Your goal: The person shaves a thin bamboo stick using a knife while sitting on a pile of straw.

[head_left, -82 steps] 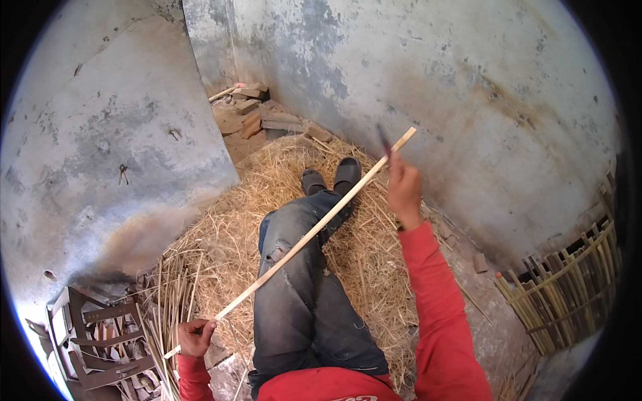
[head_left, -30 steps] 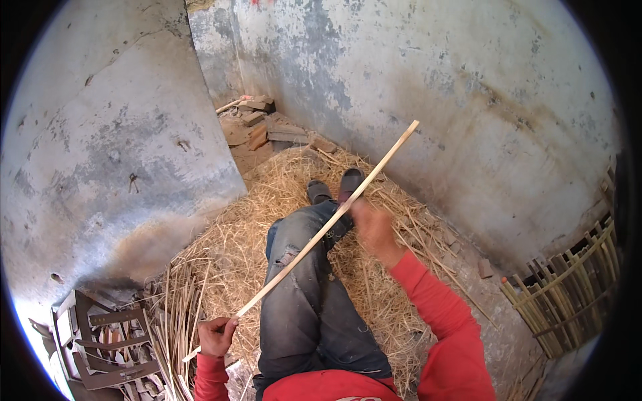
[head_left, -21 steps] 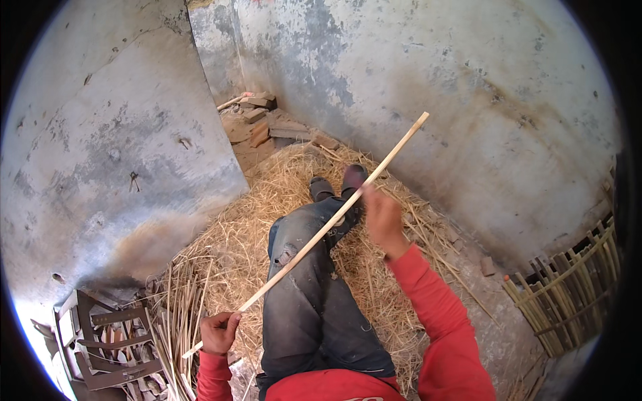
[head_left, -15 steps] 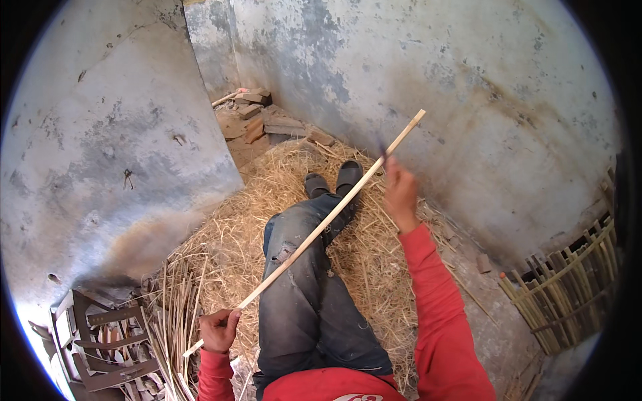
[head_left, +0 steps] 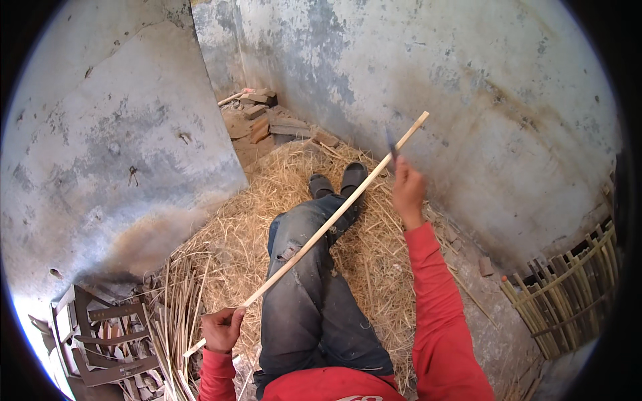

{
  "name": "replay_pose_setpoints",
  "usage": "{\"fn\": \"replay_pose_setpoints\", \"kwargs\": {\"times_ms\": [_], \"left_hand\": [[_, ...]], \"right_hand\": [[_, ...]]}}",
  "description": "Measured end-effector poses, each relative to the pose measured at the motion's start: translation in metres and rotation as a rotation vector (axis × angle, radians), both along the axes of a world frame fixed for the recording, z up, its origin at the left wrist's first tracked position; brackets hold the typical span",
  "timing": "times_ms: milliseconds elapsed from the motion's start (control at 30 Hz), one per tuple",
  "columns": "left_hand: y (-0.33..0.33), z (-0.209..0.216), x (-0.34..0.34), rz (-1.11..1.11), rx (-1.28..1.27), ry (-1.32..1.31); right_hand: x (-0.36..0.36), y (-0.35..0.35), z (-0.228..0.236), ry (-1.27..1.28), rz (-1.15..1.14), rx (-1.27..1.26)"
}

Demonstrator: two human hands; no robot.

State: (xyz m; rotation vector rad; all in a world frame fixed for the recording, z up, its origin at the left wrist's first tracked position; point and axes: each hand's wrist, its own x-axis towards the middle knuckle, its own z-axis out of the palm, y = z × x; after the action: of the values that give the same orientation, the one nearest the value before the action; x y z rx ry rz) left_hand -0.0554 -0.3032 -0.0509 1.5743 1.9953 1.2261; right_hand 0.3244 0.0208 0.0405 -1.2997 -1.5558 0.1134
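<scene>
A long, pale bamboo strip [head_left: 334, 215] slants across my legs, its near end low at the left and its far end high at the right. Close to the near end, my left hand [head_left: 221, 329] is closed around it, the thumb lying along the top. My right hand [head_left: 408, 190] grips a knife [head_left: 392, 143] whose dark blade is smeared by motion; the handle is hidden in the fist. The blade crosses the strip near its far end, though whether it touches cannot be told.
Straw-like shavings [head_left: 234, 234] surround my outstretched legs [head_left: 301, 287]. Split strips [head_left: 175, 301] and a dark broken frame [head_left: 100, 341] lie at left. A slatted fence-like panel [head_left: 568, 294] stands at right. Bricks [head_left: 259, 128] lie beyond my feet; stained walls [head_left: 428, 67] enclose the corner.
My right hand and the knife have shifted slightly right along the far part of the strip. My left hand keeps its hold; the view has moved a little.
</scene>
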Motion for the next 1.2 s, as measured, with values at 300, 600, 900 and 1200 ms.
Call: {"fn": "replay_pose_setpoints", "kwargs": {"times_ms": [300, 600, 900, 1200], "left_hand": [[-0.005, 0.001, 0.0, 0.018, -0.063, 0.072], [0.011, 0.004, 0.02, 0.065, 0.085, 0.202], [0.012, 0.006, 0.013, 0.04, 0.065, 0.208], [0.002, 0.002, 0.005, 0.044, 0.04, 0.231]], "right_hand": [[-0.065, -0.077, -0.032, -0.078, 0.398, -0.019], [-0.035, -0.033, -0.021, 0.046, 0.071, 0.017], [0.008, -0.01, -0.014, 0.039, 0.148, 0.013], [-0.041, -0.068, -0.016, 0.01, 0.351, -0.103]]}}
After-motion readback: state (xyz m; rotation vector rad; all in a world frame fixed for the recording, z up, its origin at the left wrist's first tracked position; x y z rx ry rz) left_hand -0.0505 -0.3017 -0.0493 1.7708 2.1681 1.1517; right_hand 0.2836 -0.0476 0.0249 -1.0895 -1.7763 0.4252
